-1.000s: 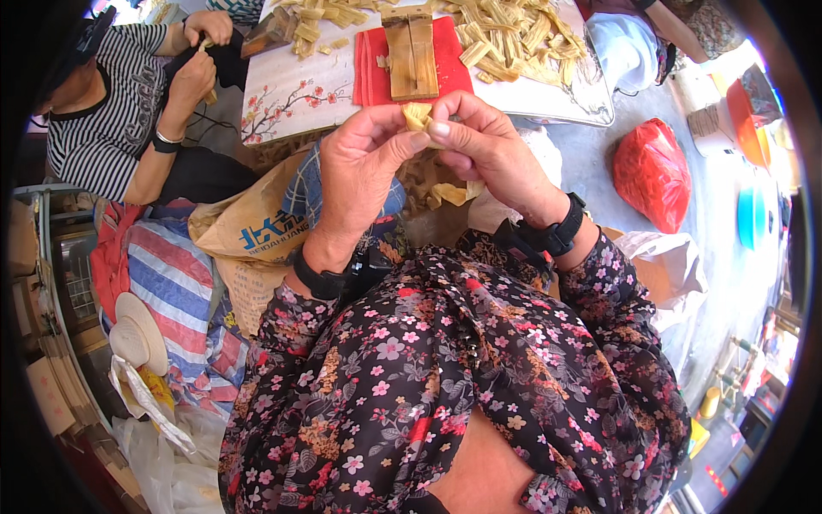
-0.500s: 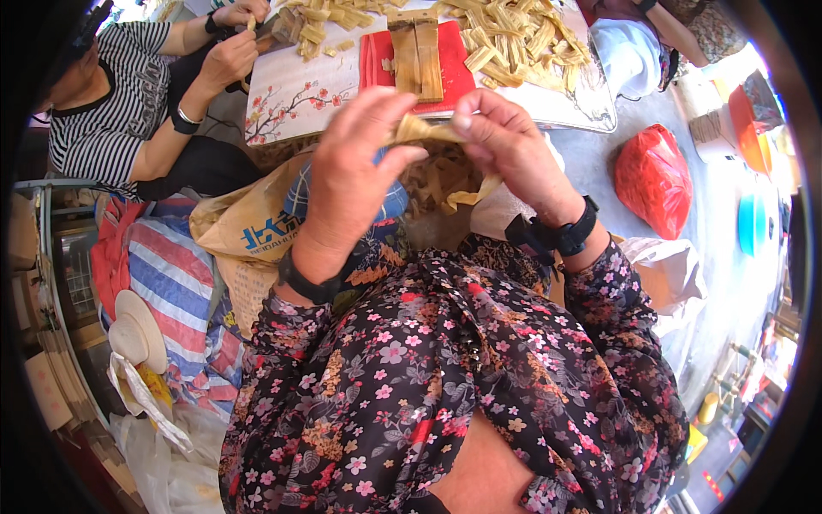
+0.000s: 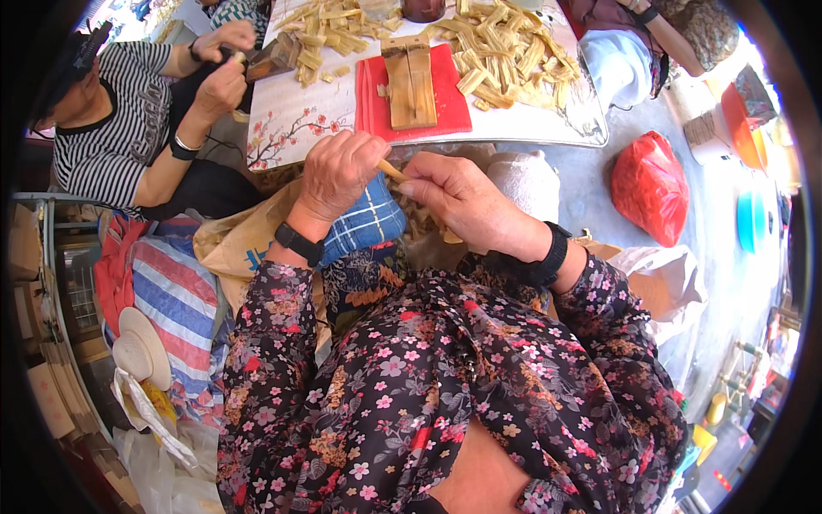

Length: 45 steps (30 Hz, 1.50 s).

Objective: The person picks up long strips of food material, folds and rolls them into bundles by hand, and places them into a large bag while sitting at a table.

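A yellowish fibrous strip (image 3: 394, 171) is stretched between my two hands, in front of the table's near edge. My left hand (image 3: 344, 170) is wrapped round one end of it, knuckles up. The other end is pinched between the thumb and fingers of my right hand (image 3: 454, 193). Past my hands, a wooden block (image 3: 411, 84) with a groove down its middle lies on a red cloth (image 3: 452, 98) on the table. Similar strips are heaped to its right (image 3: 518, 56) and left (image 3: 330, 30).
The white flower-printed table (image 3: 287, 116) stands ahead. A person in a striped top (image 3: 116, 120) works at the left; another person's arm (image 3: 672, 30) shows at far right. A red plastic bag (image 3: 651, 188) sits on the floor. A blue checked cloth (image 3: 366, 218) lies below my left hand.
Both hands have come down and nearer to me. My left fingers, spread before, now close round the strip, which has gone from loosely folded to drawn straighter. The view has shifted slightly.
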Available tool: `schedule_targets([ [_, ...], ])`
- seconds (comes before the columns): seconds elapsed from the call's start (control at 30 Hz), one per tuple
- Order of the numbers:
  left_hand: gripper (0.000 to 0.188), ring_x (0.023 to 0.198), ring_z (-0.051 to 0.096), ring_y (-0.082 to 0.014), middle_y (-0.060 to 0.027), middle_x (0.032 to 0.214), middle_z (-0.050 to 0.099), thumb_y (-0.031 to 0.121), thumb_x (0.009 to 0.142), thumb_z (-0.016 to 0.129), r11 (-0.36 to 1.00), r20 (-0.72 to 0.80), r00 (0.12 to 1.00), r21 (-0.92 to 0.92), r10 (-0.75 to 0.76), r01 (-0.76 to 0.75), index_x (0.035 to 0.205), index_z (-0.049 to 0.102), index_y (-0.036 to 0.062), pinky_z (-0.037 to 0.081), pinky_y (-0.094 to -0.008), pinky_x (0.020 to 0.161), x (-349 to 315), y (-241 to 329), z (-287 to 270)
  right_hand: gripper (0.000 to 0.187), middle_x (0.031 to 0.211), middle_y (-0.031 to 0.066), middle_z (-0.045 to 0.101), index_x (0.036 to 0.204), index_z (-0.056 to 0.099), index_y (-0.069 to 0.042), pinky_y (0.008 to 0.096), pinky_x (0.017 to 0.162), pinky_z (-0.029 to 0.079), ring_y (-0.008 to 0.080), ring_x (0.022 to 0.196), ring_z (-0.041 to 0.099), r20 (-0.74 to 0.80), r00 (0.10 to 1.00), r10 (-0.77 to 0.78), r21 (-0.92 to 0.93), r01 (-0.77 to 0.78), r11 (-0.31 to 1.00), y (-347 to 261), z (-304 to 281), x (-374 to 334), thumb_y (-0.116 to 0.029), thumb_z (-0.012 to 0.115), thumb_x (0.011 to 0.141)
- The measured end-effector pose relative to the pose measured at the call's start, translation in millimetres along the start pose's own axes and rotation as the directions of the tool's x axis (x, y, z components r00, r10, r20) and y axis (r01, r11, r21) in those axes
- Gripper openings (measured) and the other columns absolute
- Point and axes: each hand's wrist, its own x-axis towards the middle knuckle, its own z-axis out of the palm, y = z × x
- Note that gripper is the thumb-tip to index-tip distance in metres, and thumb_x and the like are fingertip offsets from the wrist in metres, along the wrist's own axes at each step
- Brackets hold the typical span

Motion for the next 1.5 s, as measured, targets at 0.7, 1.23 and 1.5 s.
schedule_targets([
  [0.7, 0.021, 0.077, 0.058, -0.0196, -0.011, 0.078, 0.06, 0.019, 0.09, 0.055, 0.526, 0.273, 0.764, -0.589, -0.585, 0.613, 0.102, 0.058, 0.002, 0.045, -0.0318, 0.07, 44.2, -27.6, 40.7, 0.03, 0.058, 0.0103, 0.053, 0.077, 0.06, 0.002, 0.0344, 0.052, 0.039, 0.0175, 0.054, 0.049, -0.325, 0.945, -0.012, -0.133, -0.033, 0.991, 45.0, -51.4, 72.1, -0.027, 0.061, 0.086],
  [1.23, 0.039, 0.082, 0.061, -0.0201, -0.0089, 0.092, 0.064, 0.042, 0.093, 0.052, -0.148, 0.779, 0.503, -0.585, -0.375, 0.797, 0.097, 0.064, 0.0046, 0.049, -0.0333, 0.07, 8.4, 28.1, 15.9, 0.015, 0.074, 0.0172, 0.059, 0.091, 0.061, 0.001, 0.036, 0.062, 0.047, 0.0308, 0.073, 0.061, -0.321, 0.927, -0.192, -0.155, 0.148, 0.977, 1.1, -21.4, 26.0, -0.014, 0.06, 0.087],
  [1.5, 0.023, 0.084, 0.058, -0.0153, -0.0034, 0.092, 0.06, 0.025, 0.095, 0.05, -0.709, 0.728, 0.581, -0.622, -0.366, 0.332, 0.102, 0.057, 0.0048, 0.048, -0.032, 0.077, 3.7, 41.3, 22.1, 0.015, 0.079, 0.0123, 0.06, 0.101, 0.059, 0.0, 0.0321, 0.062, 0.049, 0.0245, 0.071, 0.06, -0.174, 0.971, -0.161, 0.108, 0.182, 0.977, 8.7, 7.9, 3.0, -0.012, 0.054, 0.092],
])
